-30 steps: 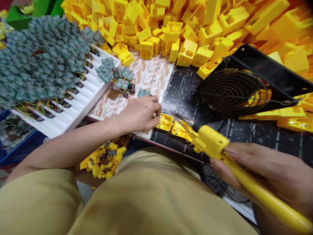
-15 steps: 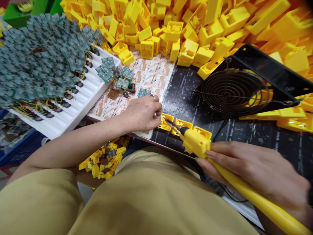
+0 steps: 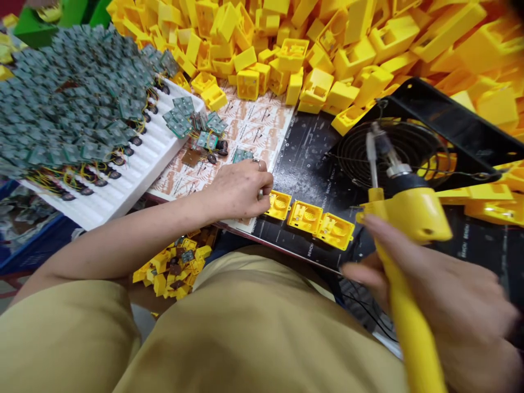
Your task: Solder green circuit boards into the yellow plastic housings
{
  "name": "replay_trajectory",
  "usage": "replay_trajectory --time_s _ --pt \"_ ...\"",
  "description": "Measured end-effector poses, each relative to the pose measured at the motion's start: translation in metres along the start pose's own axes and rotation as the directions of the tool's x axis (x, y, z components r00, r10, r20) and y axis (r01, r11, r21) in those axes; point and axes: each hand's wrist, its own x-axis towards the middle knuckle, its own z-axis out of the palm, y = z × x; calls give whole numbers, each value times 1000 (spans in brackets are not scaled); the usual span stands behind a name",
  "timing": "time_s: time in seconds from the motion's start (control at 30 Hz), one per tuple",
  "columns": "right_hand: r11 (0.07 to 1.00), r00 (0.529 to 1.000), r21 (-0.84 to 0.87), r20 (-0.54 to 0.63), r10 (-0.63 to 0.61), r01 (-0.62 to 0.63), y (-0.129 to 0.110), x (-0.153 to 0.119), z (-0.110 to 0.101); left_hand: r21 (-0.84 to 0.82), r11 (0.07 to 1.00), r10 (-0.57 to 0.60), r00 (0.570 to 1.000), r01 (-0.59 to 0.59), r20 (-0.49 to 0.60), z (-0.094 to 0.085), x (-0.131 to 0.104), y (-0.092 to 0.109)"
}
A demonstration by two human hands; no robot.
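My left hand (image 3: pixel 241 189) rests with curled, closed fingers at the left end of a row of yellow plastic cases. Its fingertips cover part of the nearest case (image 3: pixel 280 205), and whatever they pinch is hidden. Two more open cases, a middle one (image 3: pixel 305 217) and a right one (image 3: pixel 335 231), continue the row, with small fittings inside. My right hand (image 3: pixel 446 305), blurred, grips the handle of a yellow soldering gun (image 3: pixel 417 210). The gun's metal tip and thin feed tube point up in front of the black fan (image 3: pixel 385 155).
A white foam tray (image 3: pixel 135 180) on the left carries many green circuit boards (image 3: pixel 77 98) with wires. Loose boards (image 3: pixel 207 140) lie beside it. Yellow cases (image 3: pixel 262 54) are heaped across the back. More yellow pieces (image 3: pixel 176 267) sit below the bench edge.
The soldering gun has lifted away from the row of cases and swung up and right, its tip now before the fan. My left hand has stayed almost in place.
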Motion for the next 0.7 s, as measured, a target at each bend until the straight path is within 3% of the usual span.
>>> replay_trajectory --time_s 0.1,0.23,0.3,0.43,0.5,0.57,0.7 --pt "994 993 9 -43 -108 109 8 11 21 -2 1000 28 996 -28 -90 -3 -5 -3" --pt "983 992 131 -19 -124 126 17 17 46 -112 966 196 942 -233 -272 6 -19 -8" --pt "976 991 175 4 -132 130 19 17 52 -139 943 265 933 -304 -242 16 -27 -7" --pt "971 982 161 43 -184 175 24 26 48 -133 941 289 943 -312 -167 22 -36 -8" --pt "976 982 119 29 -188 183 27 38 43 -110 958 236 945 -266 -226 10 -32 -18" --pt "981 983 68 -13 -180 181 28 53 43 -36 991 112 959 -126 -261 -7 -22 -32" --pt "979 982 -73 7 -188 188 28 78 56 215 961 -149 982 172 -118 -37 -8 -57"
